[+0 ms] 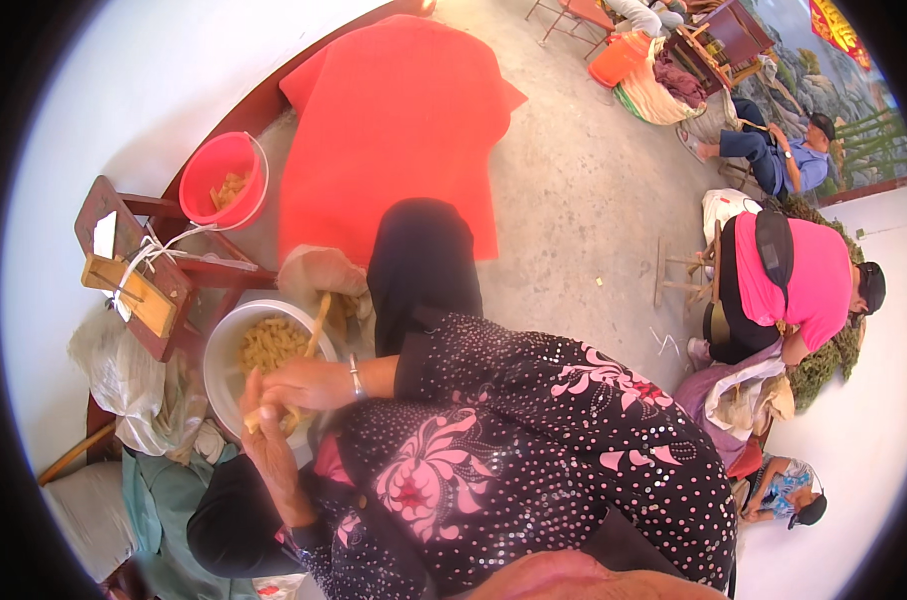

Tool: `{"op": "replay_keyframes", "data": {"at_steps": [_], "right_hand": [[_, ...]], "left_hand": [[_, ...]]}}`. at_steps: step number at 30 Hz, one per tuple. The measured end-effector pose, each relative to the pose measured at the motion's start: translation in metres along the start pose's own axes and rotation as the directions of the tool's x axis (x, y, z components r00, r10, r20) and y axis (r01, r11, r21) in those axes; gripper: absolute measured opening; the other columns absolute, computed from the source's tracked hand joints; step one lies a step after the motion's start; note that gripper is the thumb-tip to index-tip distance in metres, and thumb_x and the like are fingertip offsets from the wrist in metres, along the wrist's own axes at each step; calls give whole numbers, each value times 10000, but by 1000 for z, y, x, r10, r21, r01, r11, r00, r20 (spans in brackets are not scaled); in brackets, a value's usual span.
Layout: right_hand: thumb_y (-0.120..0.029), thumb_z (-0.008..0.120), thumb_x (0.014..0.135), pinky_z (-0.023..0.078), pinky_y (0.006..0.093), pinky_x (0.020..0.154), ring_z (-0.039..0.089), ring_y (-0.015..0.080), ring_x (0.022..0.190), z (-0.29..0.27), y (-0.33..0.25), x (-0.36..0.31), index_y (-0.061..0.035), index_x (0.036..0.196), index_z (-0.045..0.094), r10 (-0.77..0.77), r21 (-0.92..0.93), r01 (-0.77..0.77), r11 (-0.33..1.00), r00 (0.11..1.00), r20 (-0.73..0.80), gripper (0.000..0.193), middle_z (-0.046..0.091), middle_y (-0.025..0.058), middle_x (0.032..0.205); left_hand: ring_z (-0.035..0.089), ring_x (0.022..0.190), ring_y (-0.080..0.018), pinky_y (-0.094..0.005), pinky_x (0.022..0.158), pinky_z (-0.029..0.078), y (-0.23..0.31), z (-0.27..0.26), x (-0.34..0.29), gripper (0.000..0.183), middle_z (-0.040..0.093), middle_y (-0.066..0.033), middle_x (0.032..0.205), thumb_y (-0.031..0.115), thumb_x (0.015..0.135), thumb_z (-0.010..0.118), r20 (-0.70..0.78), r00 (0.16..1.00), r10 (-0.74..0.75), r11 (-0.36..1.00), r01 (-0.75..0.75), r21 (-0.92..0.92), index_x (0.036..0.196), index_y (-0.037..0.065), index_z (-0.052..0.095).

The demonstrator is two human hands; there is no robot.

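A white bucket [221, 345] stands at my knees, partly filled with short pale-yellow pieces [272, 345]. Over its near side my two hands meet. My left hand [274, 455] is closed on a pale-yellow piece [256, 420], pinched at the fingertips. My right hand [309, 386], with a silver bracelet at the wrist, is closed on a slim light-brown stick [321, 322], which sticks up above the knuckles. The stick's lower end is hidden by the fingers. Another bit of yellow [293, 418] shows between the palms.
A pink bucket [204, 170] holds similar pieces. Beside it is a reddish-brown wooden stool [159, 265] with a tied-on wood block [146, 300]. A red cloth [394, 130] lies ahead. Plastic bags [129, 375] lie left. At right, a person in pink [789, 265] bends over greenery.
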State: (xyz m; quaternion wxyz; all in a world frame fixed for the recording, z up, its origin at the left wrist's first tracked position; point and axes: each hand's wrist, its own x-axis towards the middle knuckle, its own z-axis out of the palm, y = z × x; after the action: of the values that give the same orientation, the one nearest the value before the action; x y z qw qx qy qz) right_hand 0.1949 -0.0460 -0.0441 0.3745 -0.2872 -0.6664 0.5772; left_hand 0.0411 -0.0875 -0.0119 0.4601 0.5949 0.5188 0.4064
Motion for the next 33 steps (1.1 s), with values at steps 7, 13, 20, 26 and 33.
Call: {"op": "replay_keyframes", "data": {"at_steps": [7,13,20,26,33], "right_hand": [[-249,527,909,486,338,712,642,262,818,1,-10,-2,-43,1039,457,59,15,-57,998,986,-155,254,663,115,913],[-334,482,917,482,363,682,638,292,807,-7,-21,-1,-67,1024,433,214,-72,-228,971,963,-164,291,661,121,918],[-331,450,941,434,346,609,529,256,628,-23,12,-8,-48,824,537,81,-163,-160,974,910,-406,319,537,129,673],[-395,531,907,437,365,567,561,265,607,-32,16,-7,-53,812,576,37,-198,-99,975,955,-296,358,586,123,699],[-355,582,898,416,238,472,528,64,547,-17,6,-6,-49,895,619,310,165,-327,930,943,120,308,585,32,668]], "left_hand": [[495,781,-71,-207,677,411,-1,-5,-4,519,587,-33,941,396,986,391,18,976,-217,939,214,-270,1287,-15,485],[542,803,-144,-281,762,474,-7,-1,-5,529,581,-84,1045,413,977,396,56,966,-252,787,239,-569,1244,-35,488],[488,709,-137,-316,722,484,-8,-14,4,428,513,-71,957,384,976,416,212,939,-271,492,324,-808,1115,-7,521],[433,634,-118,-305,668,455,-9,-26,10,355,446,-32,867,356,980,425,151,944,-292,443,274,-854,1060,22,514],[500,707,-140,-301,696,440,-15,-15,16,414,569,-49,857,362,986,386,-51,847,-529,550,297,-780,1073,1,570]]}}
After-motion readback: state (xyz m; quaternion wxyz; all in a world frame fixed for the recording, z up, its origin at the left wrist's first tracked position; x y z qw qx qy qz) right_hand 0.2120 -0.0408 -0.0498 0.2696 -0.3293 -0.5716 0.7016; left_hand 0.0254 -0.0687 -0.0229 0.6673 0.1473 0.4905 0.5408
